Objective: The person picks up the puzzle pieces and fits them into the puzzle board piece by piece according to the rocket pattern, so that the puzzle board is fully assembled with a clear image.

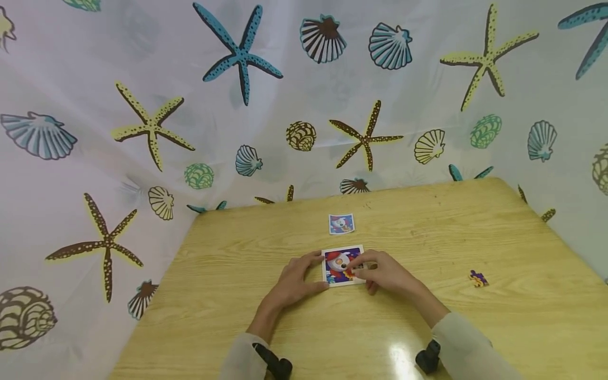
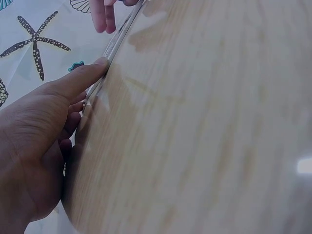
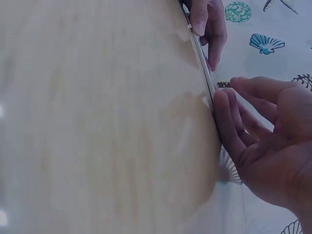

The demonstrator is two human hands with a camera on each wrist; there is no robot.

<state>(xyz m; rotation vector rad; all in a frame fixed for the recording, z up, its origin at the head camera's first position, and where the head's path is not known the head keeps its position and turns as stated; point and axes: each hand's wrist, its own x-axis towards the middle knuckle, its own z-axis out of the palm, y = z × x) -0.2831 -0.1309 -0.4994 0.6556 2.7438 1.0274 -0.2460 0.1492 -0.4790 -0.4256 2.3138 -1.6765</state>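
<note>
A small square jigsaw puzzle (image 1: 338, 264) with a white border lies on the table, showing a white and red cartoon figure on dark purple. My left hand (image 1: 295, 279) holds its left side, fingers by the upper corner and thumb at the lower one. In the left wrist view the thumb (image 2: 87, 75) lies along the puzzle's thin edge. Over the puzzle's right part, my right hand (image 1: 385, 272) has bent fingers, index and thumb close together at the picture. The fingers hide that part, and I cannot tell whether they pinch a piece.
Beyond the puzzle lies a small square picture card (image 1: 341, 224) with a similar figure. To the right, a loose purple and orange puzzle piece (image 1: 478, 278) rests on the wooden table (image 1: 228, 253). A cloth (image 1: 304, 79) printed with starfish and shells hangs behind.
</note>
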